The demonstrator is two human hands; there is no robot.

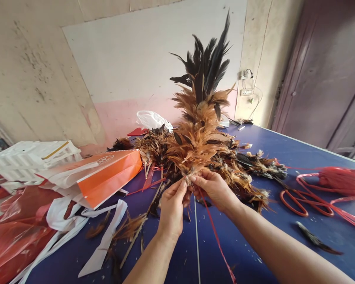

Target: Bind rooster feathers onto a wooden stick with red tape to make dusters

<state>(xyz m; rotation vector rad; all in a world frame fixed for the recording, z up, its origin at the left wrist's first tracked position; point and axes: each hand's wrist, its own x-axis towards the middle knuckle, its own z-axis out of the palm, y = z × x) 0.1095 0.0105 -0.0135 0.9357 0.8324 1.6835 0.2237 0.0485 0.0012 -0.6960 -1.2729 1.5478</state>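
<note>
A tall feather duster (195, 134), brown along its body and black at the tip, stands upright in front of me. My left hand (172, 205) pinches its lower end, thumb and fingers pressed together. From the other side my right hand (214, 187) closes on the same base, its thumb almost meeting the left one. A red plastic string (214, 228) trails down from under the right hand toward the near edge of the view. My fingers and the feathers hide the duster's stick and where the string is fastened.
Bundles of feathers (248, 165) lie behind on the blue table (254, 244). A skein of red string (343, 181) is at right, near a loose feather (316, 238). An orange and white bag (106, 175), red plastic (14, 236) and white strips (106, 240) lie at left.
</note>
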